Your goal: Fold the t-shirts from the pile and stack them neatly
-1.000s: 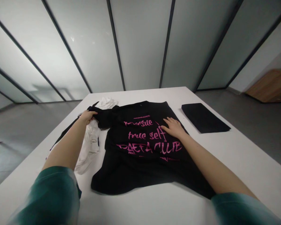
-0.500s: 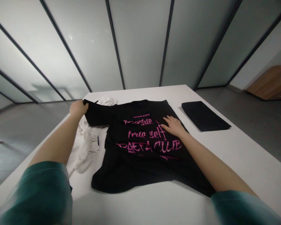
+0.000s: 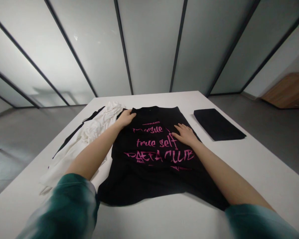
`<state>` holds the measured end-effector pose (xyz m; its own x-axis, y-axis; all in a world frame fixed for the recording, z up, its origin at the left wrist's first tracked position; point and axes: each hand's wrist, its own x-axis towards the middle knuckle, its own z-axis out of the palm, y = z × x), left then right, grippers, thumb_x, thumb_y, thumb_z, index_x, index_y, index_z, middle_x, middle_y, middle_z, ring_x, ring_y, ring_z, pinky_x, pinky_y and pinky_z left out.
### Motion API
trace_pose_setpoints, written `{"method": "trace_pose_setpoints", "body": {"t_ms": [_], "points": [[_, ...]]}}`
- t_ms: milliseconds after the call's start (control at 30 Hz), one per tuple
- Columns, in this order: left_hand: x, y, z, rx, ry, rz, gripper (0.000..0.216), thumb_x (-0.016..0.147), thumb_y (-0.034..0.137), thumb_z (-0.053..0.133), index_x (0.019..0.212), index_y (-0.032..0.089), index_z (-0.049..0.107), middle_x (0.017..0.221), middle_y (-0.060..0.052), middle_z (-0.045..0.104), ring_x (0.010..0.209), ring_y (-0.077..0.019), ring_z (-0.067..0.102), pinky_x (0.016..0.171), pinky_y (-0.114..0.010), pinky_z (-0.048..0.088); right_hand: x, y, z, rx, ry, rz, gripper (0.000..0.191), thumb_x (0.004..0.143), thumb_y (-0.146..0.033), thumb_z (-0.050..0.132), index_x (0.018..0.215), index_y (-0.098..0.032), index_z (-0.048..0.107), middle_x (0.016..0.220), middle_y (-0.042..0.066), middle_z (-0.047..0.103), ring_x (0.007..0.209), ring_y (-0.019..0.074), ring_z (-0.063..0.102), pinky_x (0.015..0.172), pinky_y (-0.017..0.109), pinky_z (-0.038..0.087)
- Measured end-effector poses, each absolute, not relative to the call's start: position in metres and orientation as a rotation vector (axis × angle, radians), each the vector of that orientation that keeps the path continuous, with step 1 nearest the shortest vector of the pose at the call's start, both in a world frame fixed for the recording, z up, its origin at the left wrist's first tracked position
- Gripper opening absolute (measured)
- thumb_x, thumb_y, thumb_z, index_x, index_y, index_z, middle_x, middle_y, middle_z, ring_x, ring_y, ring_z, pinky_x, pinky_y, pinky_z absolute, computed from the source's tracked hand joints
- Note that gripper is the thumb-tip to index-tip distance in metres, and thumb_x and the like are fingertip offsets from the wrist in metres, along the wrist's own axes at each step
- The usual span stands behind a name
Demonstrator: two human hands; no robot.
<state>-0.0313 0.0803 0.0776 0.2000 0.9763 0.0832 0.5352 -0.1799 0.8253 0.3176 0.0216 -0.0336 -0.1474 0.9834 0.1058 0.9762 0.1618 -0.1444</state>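
Note:
A black T-shirt (image 3: 149, 179) with pink lettering lies spread on the white table (image 3: 259, 166), its neckline at the far end. My left hand (image 3: 126, 118) is closed on the shirt's cloth near the left shoulder; the fingertips are partly hidden. The left sleeve no longer sticks out to the side, and only a bit of black cloth shows behind that hand. Flat on the right part of the chest rests my right hand (image 3: 185, 133), fingers spread, pressing on the print.
Crumpled white cloth (image 3: 89, 129) lies left of the shirt, partly under my left forearm, with black cloth (image 3: 72, 136) along its outer side. A folded black garment (image 3: 218, 124) lies on the right. Frosted glass panels (image 3: 151, 46) stand beyond the table.
My left hand has moved right, bringing the left sleeve inward from its stretched-out position to the shoulder. More of the white cloth shows. My right hand has stayed in place.

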Motion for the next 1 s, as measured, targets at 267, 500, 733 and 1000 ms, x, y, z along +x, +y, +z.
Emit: {"method": "trace_pose_setpoints", "body": {"t_ms": [267,500,733,1000], "points": [[-0.037,0.065,0.048,1.868,1.223,0.795,0.044,0.087,0.036,0.052,0.125,0.013,0.06,0.114,-0.014,0.071,0.105,-0.0226,0.067,0.099,-0.04,0.048,0.318,0.022,-0.034,-1.912,-2.259,0.062,0.07,0.094,-0.063,0.037,0.148,-0.019,0.045,0.154,0.014,0.041,0.142,0.0347,0.035,0.114,0.053,0.029],[-0.091,0.037,0.006,2.392,1.517,0.462,0.071,0.07,0.028,0.064,0.139,0.014,0.051,0.141,-0.014,0.054,0.132,-0.0314,0.049,0.114,-0.045,0.037,0.317,0.021,-0.033,-1.929,-2.263,0.063,0.071,0.094,-0.063,0.037,0.149,-0.018,0.045,0.154,0.014,0.041,0.143,0.0338,0.035,0.115,0.05,0.029],[-0.093,0.019,-0.006,2.447,1.784,0.593,0.035,0.089,0.024,0.045,0.117,0.021,0.065,0.115,-0.011,0.061,0.109,-0.0243,0.062,0.101,-0.038,0.047,0.32,0.022,-0.035,-1.923,-2.264,0.03,0.069,0.094,-0.062,0.036,0.147,-0.019,0.046,0.154,0.014,0.042,0.142,0.0346,0.036,0.113,0.052,0.031],[-0.097,0.003,0.032,2.32,2.279,0.376,0.028,0.084,0.028,0.048,0.106,0.022,0.065,0.106,-0.01,0.069,0.095,-0.0285,0.067,0.079,-0.036,0.049,0.32,0.022,-0.036,-1.918,-2.27,0.025,0.07,0.094,-0.062,0.036,0.147,-0.018,0.046,0.153,0.014,0.043,0.142,0.0345,0.036,0.113,0.052,0.031]]}}
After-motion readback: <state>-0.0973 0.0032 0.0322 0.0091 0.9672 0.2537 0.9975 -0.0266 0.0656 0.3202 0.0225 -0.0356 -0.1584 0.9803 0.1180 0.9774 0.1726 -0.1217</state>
